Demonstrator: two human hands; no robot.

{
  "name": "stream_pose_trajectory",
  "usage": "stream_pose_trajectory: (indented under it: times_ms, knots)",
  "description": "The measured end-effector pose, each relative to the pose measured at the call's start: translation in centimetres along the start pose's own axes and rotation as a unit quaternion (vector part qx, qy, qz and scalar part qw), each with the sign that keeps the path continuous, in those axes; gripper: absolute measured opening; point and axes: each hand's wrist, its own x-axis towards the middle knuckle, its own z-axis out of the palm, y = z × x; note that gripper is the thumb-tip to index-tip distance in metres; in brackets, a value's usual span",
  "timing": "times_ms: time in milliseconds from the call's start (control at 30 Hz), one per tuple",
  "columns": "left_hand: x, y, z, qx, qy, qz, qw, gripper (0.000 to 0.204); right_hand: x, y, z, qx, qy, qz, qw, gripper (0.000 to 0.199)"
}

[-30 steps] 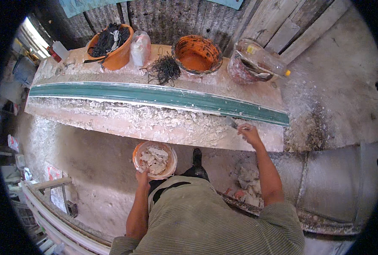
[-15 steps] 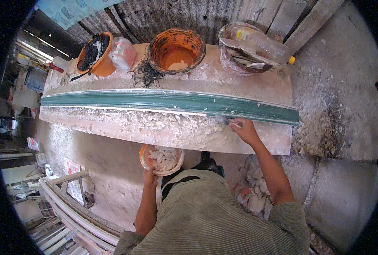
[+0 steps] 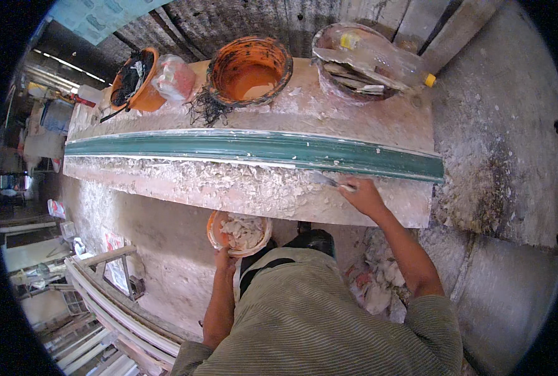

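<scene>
Two hands at work for you right now, and both are busy. Your right hand (image 3: 362,196) is wrapped round a small flat scraper with a thin grey metal blade (image 3: 326,180), most of its handle lost behind your fingers, and the blade points left. It's right at the near edge of a long green ribbed strip with white-smeared edges (image 3: 229,148); whether metal meets strip, you can't tell from up here. That strip runs nearly the full length of a pale, dust-caked counter (image 3: 395,127), and along its near side lies a thick band of crumbled white flakes (image 3: 241,187).

Down low, your left hand (image 3: 225,258) is clamped on the near rim of a small round orange bucket with white-crusted sides (image 3: 213,229), held just off the counter's front edge, close to your body. Soft-looking white clumps (image 3: 245,232) sit inside it.

Across the back of the counter, left to right, you've got an orange tub (image 3: 150,97) stuffed with dark strands (image 3: 133,78), a clear plastic bag with pinkish contents (image 3: 175,78), a loose black tangle of strands (image 3: 208,109), and a round orange basin with a dark-stained rim (image 3: 250,55). Far right, a crusted whitish tub (image 3: 336,94) carries flat pale pieces and a clear yellow-capped plastic bottle (image 3: 391,59).
</scene>
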Motion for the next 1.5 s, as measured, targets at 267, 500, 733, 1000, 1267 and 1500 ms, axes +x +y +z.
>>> stream_pose_trajectory:
  times_ms: [267, 500, 733, 1000, 1267, 1500]
  knots:
    - [-1.8, 0.0, 0.7, -0.017, 0.019, 0.005, 1.0, 0.047, 1.6, -1.4, 6.2, -0.084, 0.077, -0.079, 0.99, 0.025]
    - [-2.1, 0.6, 1.5, 0.02, -0.019, 0.022, 0.999, 0.047, -1.6, 0.4, 1.9, 0.046, 0.045, 0.042, 0.997, 0.027]
    - [-2.8, 1.3, 1.3, 0.047, 0.003, 0.028, 0.998, 0.05, 7.2, -8.1, 8.9, 0.074, 0.006, -0.046, 0.996, 0.027]
    - [-1.7, 0.5, 0.9, 0.026, 0.012, 0.057, 0.998, 0.05, 3.7, -6.0, 6.5, -0.004, 0.041, -0.044, 0.998, 0.028]
    - [-0.1, -0.4, -0.1, -0.018, 0.043, 0.015, 0.999, 0.054, 1.1, -3.3, 5.4, -0.082, 0.085, -0.211, 0.97, 0.024]
    - [0.6, -0.2, -1.0, 0.009, 0.016, -0.005, 1.0, 0.053, 3.6, -7.2, 12.4, 0.055, 0.069, -0.115, 0.989, 0.024]
